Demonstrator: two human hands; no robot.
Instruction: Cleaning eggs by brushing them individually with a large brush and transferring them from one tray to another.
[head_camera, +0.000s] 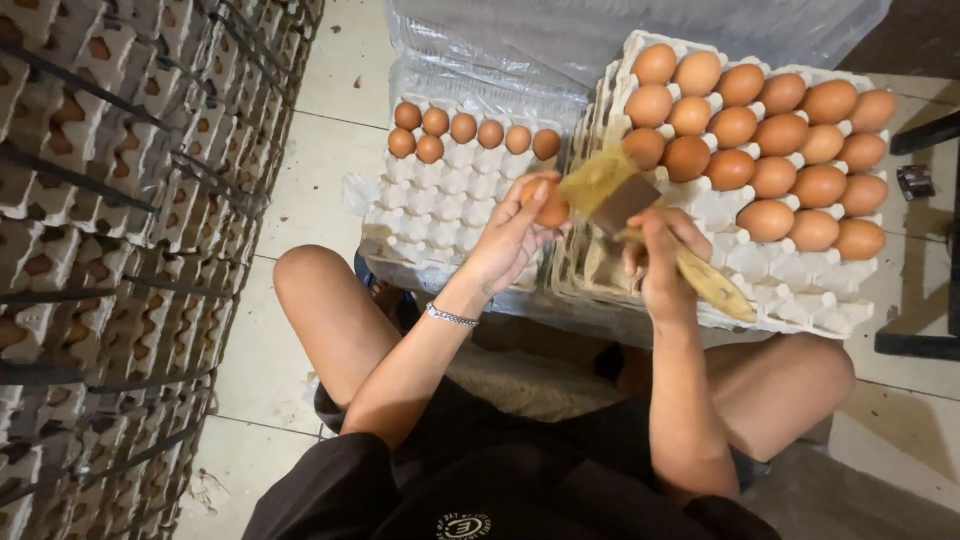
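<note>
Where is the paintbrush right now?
In the head view, the paintbrush is in the right hand, right of centre, its bristles beside the egg in the left hand.

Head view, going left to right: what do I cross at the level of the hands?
Stacked egg cartons → white tray → left hand holding a brown egg → paintbrush in right hand → fuller egg tray.

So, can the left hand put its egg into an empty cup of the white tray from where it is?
Probably yes. The left hand holds the egg right above the white tray, whose near rows are empty. Nothing lies between; the brush in the right hand stays to the side.
</note>
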